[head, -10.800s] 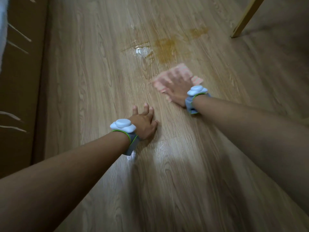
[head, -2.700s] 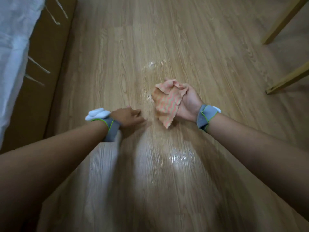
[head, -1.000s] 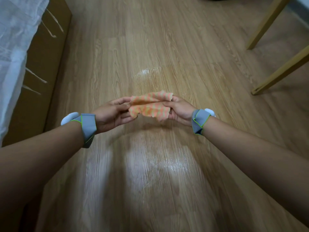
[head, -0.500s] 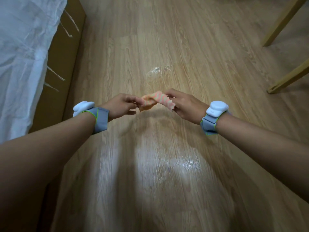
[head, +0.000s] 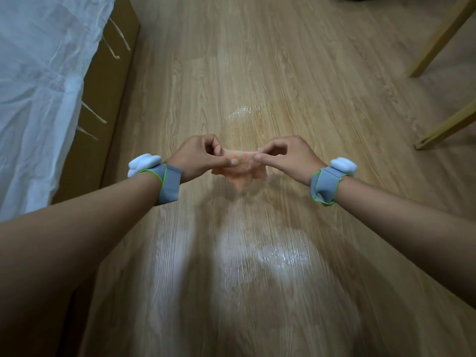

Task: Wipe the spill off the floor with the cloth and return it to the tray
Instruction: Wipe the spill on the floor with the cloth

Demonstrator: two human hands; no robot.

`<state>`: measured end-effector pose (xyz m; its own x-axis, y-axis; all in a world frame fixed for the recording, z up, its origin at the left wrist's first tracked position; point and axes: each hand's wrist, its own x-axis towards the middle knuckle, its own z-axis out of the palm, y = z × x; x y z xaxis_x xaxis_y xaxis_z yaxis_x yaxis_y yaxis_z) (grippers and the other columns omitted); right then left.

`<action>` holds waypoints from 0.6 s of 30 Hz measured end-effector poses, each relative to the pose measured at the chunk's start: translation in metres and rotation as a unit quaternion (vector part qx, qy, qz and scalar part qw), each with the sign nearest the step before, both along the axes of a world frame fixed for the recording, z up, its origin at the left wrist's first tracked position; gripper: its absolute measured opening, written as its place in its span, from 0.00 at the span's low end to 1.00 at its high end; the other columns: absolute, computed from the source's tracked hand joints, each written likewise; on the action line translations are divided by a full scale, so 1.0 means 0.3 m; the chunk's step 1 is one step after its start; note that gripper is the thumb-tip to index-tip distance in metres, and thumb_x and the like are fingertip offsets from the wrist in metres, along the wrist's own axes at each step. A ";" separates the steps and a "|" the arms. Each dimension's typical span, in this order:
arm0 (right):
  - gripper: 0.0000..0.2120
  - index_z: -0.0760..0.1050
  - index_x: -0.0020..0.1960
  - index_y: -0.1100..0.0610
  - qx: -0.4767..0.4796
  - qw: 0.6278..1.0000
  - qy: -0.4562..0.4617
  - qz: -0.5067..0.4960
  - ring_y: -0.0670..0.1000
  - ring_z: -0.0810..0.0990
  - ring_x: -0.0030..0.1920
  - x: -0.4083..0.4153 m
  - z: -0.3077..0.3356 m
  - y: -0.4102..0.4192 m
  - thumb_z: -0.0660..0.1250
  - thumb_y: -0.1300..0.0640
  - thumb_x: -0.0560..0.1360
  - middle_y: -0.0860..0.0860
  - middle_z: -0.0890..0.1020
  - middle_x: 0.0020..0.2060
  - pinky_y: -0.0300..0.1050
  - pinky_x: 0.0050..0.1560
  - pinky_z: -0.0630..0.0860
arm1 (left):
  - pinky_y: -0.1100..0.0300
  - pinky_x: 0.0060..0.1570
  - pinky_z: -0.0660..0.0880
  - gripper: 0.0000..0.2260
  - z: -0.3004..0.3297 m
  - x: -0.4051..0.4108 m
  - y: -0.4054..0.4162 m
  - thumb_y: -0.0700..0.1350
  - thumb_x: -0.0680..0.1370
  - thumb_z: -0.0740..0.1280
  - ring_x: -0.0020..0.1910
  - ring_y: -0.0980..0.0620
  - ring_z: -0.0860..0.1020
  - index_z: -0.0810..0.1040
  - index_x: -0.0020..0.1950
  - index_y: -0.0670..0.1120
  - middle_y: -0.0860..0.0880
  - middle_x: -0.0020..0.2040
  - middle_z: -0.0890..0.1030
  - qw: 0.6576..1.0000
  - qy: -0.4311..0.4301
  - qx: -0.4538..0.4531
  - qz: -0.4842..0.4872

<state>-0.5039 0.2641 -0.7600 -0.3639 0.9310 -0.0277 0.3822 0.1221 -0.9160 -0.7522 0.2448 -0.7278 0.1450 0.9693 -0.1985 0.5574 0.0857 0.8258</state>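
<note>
An orange and pink striped cloth [head: 241, 171] hangs in the air above the wooden floor [head: 283, 73], held between both hands. My left hand [head: 199, 157] pinches its left top edge with thumb and fingers. My right hand [head: 286, 155] pinches the right top edge the same way. The cloth sags below the fingers in a crumpled fold. A thin wet sheen [head: 242, 110] shows on the floor beyond the hands. No brown stain is visible there. No tray is in view.
A brown cardboard box [head: 103, 106] draped with a white sheet [head: 38, 86] stands along the left. Two wooden furniture legs [head: 438, 39] slant in at the upper right. Bright light reflections [head: 280, 256] lie on the floor under my arms.
The brown spill seen earlier is gone from the floor. Since half a second ago both hands have turned and drawn the cloth's top edge taut, letting the rest hang down.
</note>
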 end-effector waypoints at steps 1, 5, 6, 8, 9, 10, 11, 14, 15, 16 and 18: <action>0.05 0.84 0.44 0.55 -0.039 0.999 0.031 -0.016 0.46 0.83 0.40 -0.006 0.003 0.007 0.79 0.57 0.71 0.52 0.86 0.41 0.45 0.50 0.79 | 0.63 0.31 0.73 0.16 0.008 0.018 0.003 0.42 0.71 0.80 0.30 0.53 0.75 0.73 0.44 0.42 0.47 0.34 0.77 1.000 0.007 0.006 -0.002; 0.17 0.77 0.58 0.57 -0.172 0.984 0.042 -0.005 0.50 0.78 0.40 -0.017 0.008 0.027 0.79 0.58 0.72 0.56 0.80 0.42 0.46 0.43 0.74 | 0.64 0.34 0.77 0.18 0.045 0.077 0.010 0.40 0.73 0.78 0.34 0.52 0.75 0.76 0.58 0.41 0.47 0.40 0.77 1.000 0.005 -0.008 -0.027; 0.18 0.77 0.60 0.57 -0.204 0.979 0.025 0.017 0.51 0.79 0.41 -0.014 0.007 0.030 0.78 0.55 0.73 0.55 0.80 0.42 0.45 0.43 0.74 | 0.63 0.36 0.79 0.16 0.049 0.088 0.012 0.40 0.74 0.77 0.36 0.51 0.77 0.77 0.58 0.40 0.45 0.43 0.78 0.999 -0.003 -0.011 -0.037; 0.16 0.80 0.57 0.61 -0.214 0.974 -0.018 0.077 0.51 0.76 0.41 -0.007 0.001 0.033 0.75 0.51 0.75 0.56 0.76 0.40 0.45 0.42 0.73 | 0.62 0.40 0.81 0.11 0.055 0.107 0.017 0.40 0.76 0.75 0.41 0.50 0.79 0.79 0.55 0.37 0.43 0.46 0.79 0.998 -0.002 -0.017 -0.056; 0.16 0.80 0.53 0.64 -0.198 0.974 -0.033 0.104 0.51 0.74 0.41 -0.003 0.003 0.035 0.74 0.51 0.77 0.56 0.75 0.39 0.45 0.41 0.71 | 0.63 0.39 0.81 0.11 0.059 0.113 0.023 0.40 0.76 0.75 0.41 0.50 0.80 0.80 0.55 0.37 0.43 0.45 0.79 0.998 0.001 -0.020 -0.063; 0.16 0.80 0.49 0.67 -0.179 0.975 -0.046 0.126 0.51 0.73 0.41 0.001 0.002 0.033 0.73 0.51 0.78 0.56 0.74 0.39 0.46 0.42 0.70 | 0.65 0.38 0.81 0.11 0.057 0.115 0.028 0.41 0.77 0.74 0.40 0.50 0.79 0.80 0.55 0.36 0.45 0.43 0.79 0.997 0.000 -0.026 -0.067; 0.16 0.79 0.46 0.68 -0.160 0.975 -0.056 0.141 0.51 0.72 0.41 0.003 0.000 0.033 0.71 0.52 0.79 0.56 0.74 0.38 0.46 0.43 0.68 | 0.64 0.38 0.81 0.11 0.056 0.116 0.033 0.42 0.77 0.74 0.40 0.51 0.79 0.80 0.55 0.36 0.45 0.42 0.78 0.997 -0.002 -0.034 -0.068; 0.14 0.76 0.43 0.62 -0.156 0.977 -0.041 0.140 0.50 0.70 0.39 0.001 -0.010 0.032 0.67 0.53 0.82 0.55 0.72 0.36 0.46 0.40 0.66 | 0.56 0.42 0.83 0.12 0.038 0.119 0.051 0.45 0.78 0.73 0.41 0.49 0.79 0.80 0.56 0.37 0.42 0.42 0.78 0.997 -0.018 -0.061 -0.053; 0.13 0.76 0.43 0.60 -0.167 0.978 -0.032 0.120 0.48 0.70 0.36 0.000 -0.020 0.040 0.66 0.53 0.82 0.54 0.72 0.35 0.44 0.37 0.66 | 0.54 0.44 0.83 0.13 0.023 0.120 0.061 0.47 0.79 0.72 0.43 0.48 0.80 0.80 0.57 0.39 0.42 0.43 0.80 0.998 -0.016 -0.060 -0.034; 0.13 0.75 0.43 0.59 -0.172 0.980 -0.035 0.094 0.46 0.71 0.32 0.000 -0.032 0.053 0.65 0.53 0.83 0.52 0.72 0.34 0.41 0.34 0.66 | 0.51 0.47 0.83 0.13 -0.001 0.119 0.076 0.50 0.79 0.71 0.45 0.47 0.82 0.80 0.58 0.43 0.43 0.45 0.83 0.999 0.004 -0.049 -0.005; 0.15 0.74 0.38 0.55 -0.149 0.984 -0.094 0.024 0.42 0.72 0.28 0.010 -0.065 0.102 0.65 0.53 0.83 0.50 0.74 0.32 0.36 0.28 0.67 | 0.50 0.54 0.79 0.17 -0.071 0.104 0.104 0.57 0.80 0.66 0.54 0.44 0.82 0.79 0.63 0.48 0.45 0.53 0.84 0.991 0.126 -0.011 0.052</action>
